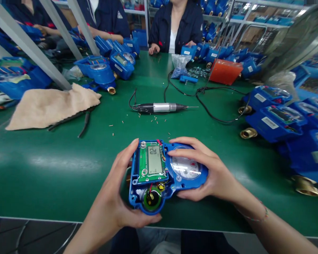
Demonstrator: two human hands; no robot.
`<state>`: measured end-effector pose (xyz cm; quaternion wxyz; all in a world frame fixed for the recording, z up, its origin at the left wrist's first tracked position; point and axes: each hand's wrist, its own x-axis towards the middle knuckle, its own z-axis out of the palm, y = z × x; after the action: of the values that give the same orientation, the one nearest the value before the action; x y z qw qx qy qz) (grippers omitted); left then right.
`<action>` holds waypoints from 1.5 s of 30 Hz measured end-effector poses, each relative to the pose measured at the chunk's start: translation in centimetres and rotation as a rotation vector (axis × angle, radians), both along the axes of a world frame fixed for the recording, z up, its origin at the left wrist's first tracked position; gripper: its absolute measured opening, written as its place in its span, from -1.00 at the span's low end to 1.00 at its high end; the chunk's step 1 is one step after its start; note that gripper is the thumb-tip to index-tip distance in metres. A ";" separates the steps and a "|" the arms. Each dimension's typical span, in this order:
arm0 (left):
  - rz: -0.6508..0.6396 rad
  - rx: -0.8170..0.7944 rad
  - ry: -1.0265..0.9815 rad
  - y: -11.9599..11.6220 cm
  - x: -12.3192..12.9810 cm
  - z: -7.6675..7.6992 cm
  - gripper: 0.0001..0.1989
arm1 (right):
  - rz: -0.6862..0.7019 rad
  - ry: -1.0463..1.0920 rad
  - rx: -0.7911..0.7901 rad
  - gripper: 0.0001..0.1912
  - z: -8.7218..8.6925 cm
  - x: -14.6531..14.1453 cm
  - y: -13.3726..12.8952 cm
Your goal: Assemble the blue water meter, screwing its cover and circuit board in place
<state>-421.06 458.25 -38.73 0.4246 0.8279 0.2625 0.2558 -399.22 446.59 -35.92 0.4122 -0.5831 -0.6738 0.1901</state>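
From here, the left hand (113, 197) and right hand (214, 173) both have part-curled fingers gripping an open blue plastic meter (155, 164) at the green tabletop's (95, 169) near edge. Long axis runs sideways between them, left at the circuit-board end, right round the dial, neither nearer.

Screws (156, 118) lie between your meter (155, 162) and the screwdriver (164, 107) on the bench (95, 158). Cloth (53, 106) sits left, more meters (275, 121) right.

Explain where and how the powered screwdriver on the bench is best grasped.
Probably by the silver middle of the screwdriver, from above, closing across it: it lies flat, its barrel thick, with a thin bit at one end and a cable at the other.
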 end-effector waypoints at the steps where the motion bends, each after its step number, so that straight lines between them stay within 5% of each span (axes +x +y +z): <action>1: 0.003 -0.004 0.001 0.0 0.0 0.0 0.23 | -0.001 0.002 -0.003 -0.28 0.0 0.0 0.0; 13: -0.059 -0.119 -0.003 1.1 0.8 0.0 0.24 | -0.028 0.012 -0.018 -0.29 0.0 0.1 -0.2; 26: -0.102 -0.095 0.008 1.2 1.5 1.5 0.24 | -0.056 0.062 -0.027 -0.32 0.1 0.5 0.0; 45: -0.117 -0.001 0.030 1.6 1.5 1.4 0.26 | -0.071 0.132 -0.004 -0.28 -0.2 0.6 -0.2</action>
<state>-419.52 459.83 -37.34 0.4352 0.8454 0.2198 0.2181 -398.63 446.39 -36.10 0.4610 -0.5938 -0.6236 0.2145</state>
